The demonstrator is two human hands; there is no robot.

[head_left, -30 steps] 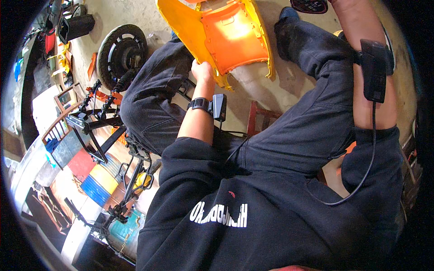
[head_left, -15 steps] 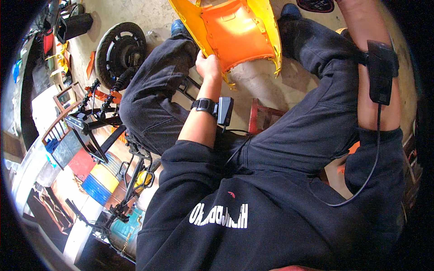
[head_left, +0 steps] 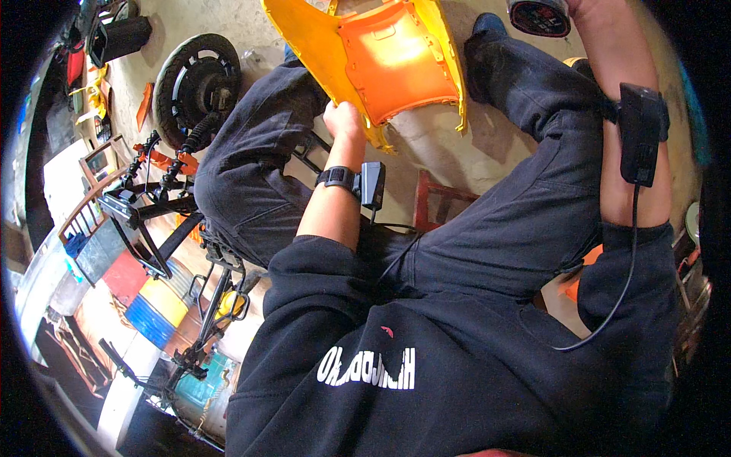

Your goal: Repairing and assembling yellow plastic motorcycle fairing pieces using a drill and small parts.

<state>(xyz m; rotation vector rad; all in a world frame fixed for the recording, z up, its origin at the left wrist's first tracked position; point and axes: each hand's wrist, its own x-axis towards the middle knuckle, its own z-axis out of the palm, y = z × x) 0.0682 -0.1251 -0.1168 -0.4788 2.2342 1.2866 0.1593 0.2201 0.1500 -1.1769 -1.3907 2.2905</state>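
Observation:
My left hand [head_left: 344,120] is closed on the lower left edge of a curved plastic fairing panel [head_left: 396,57]. Its sides are yellow and its middle orange, with small tabs along the edges. The panel stands between my lower legs, its far end cut off by the upper border. At the upper right, my right hand [head_left: 583,7] shows only in part, its fingers mostly beyond the frame. Beside it is a can [head_left: 539,18] with a dark round end and a pale rim, which the hand appears to hold.
To my left stand a black wheel [head_left: 198,90] with shock absorbers [head_left: 183,156] and a black metal frame [head_left: 152,236]. A low red stool [head_left: 438,199] sits between my thighs. Blue, yellow and red drums [head_left: 156,308] stand further left. A cable [head_left: 628,282] hangs from my right forearm.
The can and my right hand have come slightly lower into view. The panel and my left hand have shifted a little left in the picture, and the background has shifted too.

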